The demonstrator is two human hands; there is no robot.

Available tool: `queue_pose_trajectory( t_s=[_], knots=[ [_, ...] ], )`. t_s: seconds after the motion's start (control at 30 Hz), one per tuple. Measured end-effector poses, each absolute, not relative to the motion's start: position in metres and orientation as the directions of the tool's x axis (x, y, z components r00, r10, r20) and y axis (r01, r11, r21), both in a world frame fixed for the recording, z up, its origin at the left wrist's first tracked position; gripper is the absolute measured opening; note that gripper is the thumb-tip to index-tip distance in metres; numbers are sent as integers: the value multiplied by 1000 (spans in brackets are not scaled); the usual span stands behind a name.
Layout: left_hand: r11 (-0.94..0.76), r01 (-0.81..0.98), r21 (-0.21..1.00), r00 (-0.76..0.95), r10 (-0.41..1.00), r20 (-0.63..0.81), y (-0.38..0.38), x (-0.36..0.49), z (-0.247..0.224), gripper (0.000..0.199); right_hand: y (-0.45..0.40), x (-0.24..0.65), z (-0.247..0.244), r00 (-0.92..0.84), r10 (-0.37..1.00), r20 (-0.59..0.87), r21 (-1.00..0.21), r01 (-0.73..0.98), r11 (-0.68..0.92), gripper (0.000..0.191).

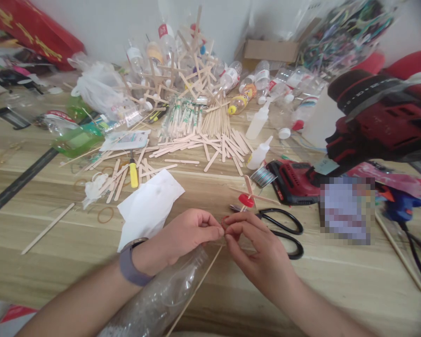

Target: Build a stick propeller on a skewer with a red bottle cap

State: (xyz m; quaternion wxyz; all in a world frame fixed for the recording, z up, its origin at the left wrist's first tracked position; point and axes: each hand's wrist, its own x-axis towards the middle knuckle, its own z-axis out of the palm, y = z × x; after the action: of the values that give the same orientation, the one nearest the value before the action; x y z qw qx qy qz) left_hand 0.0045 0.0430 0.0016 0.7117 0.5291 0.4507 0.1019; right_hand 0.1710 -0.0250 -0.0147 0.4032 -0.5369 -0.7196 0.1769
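My left hand [192, 229] and my right hand [254, 238] meet above the table, thumbs and fingers pinched together. A small reddish bit shows at the fingertips, but what they hold is mostly hidden. Below them lies a clear plastic bottle [161, 295], partly under my left forearm. A thin wooden skewer [196, 290] runs along the bottle's right side, its upper end close beneath my fingers. Just beyond my right hand is a red bottle cap [245, 200] with wooden craft sticks by it. Black-handled scissors [282, 222] lie behind that hand, partly covered by it.
White paper [149, 206] lies left of my hands, near a yellow-handled screwdriver [133, 174]. A red power drill [368, 117] stands at right. Craft sticks [185, 142], glue bottles [258, 154] and plastic bottles [263, 79] crowd the back. A blue glue gun [400, 208] lies far right.
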Motion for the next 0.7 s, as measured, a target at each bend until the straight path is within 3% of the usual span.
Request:
queue_pose_trajectory(
  t_s=[0.23,0.53,0.7],
  knots=[
    [375,354,856,596,615,-516,43,5,1,16,-25,169,-16,-75,933,352,-737,593,326,17],
    [341,372,863,622,599,-505,44,5,5,13,-19,178,-2,-117,990,76,-918,380,115,21],
    [389,353,851,614,591,-524,43,5,4,14,-19,181,-3,-103,987,120,-906,396,152,16]
  ],
)
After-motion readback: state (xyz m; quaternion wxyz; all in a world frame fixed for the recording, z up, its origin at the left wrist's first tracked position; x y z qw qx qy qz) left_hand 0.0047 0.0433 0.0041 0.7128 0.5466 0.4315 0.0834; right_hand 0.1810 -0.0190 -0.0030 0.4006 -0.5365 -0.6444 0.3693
